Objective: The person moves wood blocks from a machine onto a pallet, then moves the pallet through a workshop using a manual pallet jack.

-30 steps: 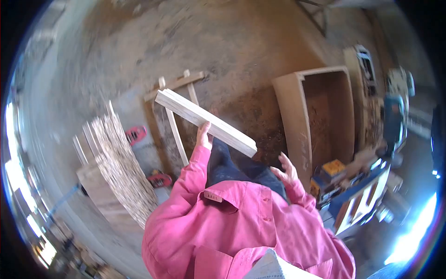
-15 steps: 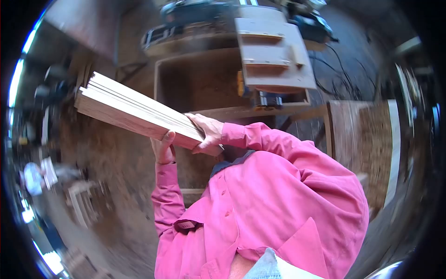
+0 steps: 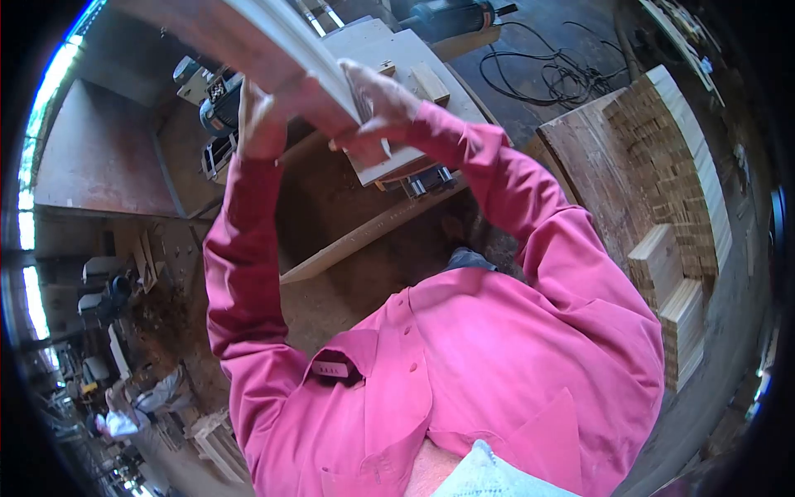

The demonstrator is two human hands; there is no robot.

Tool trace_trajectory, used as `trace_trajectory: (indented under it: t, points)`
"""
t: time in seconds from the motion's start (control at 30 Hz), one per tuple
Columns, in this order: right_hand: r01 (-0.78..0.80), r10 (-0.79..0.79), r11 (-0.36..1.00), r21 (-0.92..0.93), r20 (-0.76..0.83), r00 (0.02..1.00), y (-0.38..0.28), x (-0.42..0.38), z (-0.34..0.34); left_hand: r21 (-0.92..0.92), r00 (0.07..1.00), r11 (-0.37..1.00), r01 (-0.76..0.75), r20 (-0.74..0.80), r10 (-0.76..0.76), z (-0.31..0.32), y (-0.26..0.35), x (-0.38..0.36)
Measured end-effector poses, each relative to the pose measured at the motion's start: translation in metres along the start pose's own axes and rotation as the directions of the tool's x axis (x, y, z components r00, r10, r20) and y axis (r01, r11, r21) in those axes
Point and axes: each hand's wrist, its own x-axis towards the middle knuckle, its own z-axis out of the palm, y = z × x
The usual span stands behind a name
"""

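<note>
A bundle of long wooden strips (image 3: 248, 50) is held up between my two hands, running out of view at the top. My left hand (image 3: 263, 120) grips its left side, the fingers partly hidden by the wood. Around the near right end of the bundle, my right hand (image 3: 379, 98) is closed, its thumb low on the end. Behind my right hand lies a pale board with small wooden blocks (image 3: 431, 81), on a wooden frame (image 3: 373, 228).
Stacked wooden pieces (image 3: 662, 157) stand on the right by a brown panel. Black cables (image 3: 571, 74) lie on the floor near a blue-green motor (image 3: 455, 16). Another person (image 3: 122, 421) is at the far lower left. A large brown panel (image 3: 103, 157) stands at upper left.
Both hands have lifted the bundle up and forward, and it now points more steeply away. The view has turned, bringing the stacked wood on the right into fuller sight.
</note>
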Motion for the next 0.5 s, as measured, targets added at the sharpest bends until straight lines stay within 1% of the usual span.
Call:
trace_trajectory:
  t: [0.07,0.1,0.13,0.2,0.27,0.33,0.37,0.4,0.43,0.47,0.5]
  points:
    - [-0.035,0.035,0.999,0.008,-0.030,0.999,0.033,0.020,-0.020,0.025,1.000,1.000,0.011,0.027,-0.012,0.009,-0.009,0.038]
    - [-0.047,0.047,0.999,0.016,-0.019,0.999,0.051,0.027,-0.028,0.047,1.000,0.999,-0.026,0.018,0.025,0.017,-0.013,0.053]
    - [-0.053,0.053,0.998,0.020,-0.008,0.999,0.066,0.035,-0.036,0.073,1.000,0.997,-0.013,0.000,0.013,0.021,-0.023,0.064]
    - [-0.023,0.023,0.999,0.044,-0.014,1.000,0.090,0.043,-0.047,0.114,0.999,0.993,-0.018,0.035,0.014,0.029,-0.044,0.085]
    - [-0.038,0.038,0.999,-0.019,0.026,0.999,0.124,0.041,-0.048,0.132,0.998,0.991,0.017,0.061,-0.025,0.028,-0.076,0.091]
    - [-0.031,0.030,0.999,0.024,0.037,0.999,0.156,0.033,-0.043,0.193,0.988,0.974,0.122,0.067,-0.137,0.024,-0.110,0.087]
    - [-0.039,0.037,0.999,0.032,0.069,0.997,0.171,0.025,-0.040,0.198,0.978,0.960,0.197,0.034,-0.207,0.027,-0.124,0.081]
    - [-0.043,0.039,0.998,0.036,0.100,0.994,0.185,0.019,-0.036,0.209,0.977,0.957,0.203,0.023,-0.213,0.027,-0.135,0.076]
    - [-0.050,0.040,0.992,0.118,0.082,0.996,0.198,0.011,-0.028,0.211,0.964,0.941,0.263,-0.017,-0.265,0.028,-0.141,0.070]
    - [-0.052,0.040,0.990,0.132,0.088,0.995,0.197,0.015,-0.030,0.209,0.945,0.922,0.326,-0.056,-0.321,0.033,-0.140,0.066]
    - [-0.082,0.069,0.990,0.119,0.105,0.992,0.195,0.016,-0.033,0.236,0.927,0.898,0.372,-0.055,-0.370,0.032,-0.136,0.066]
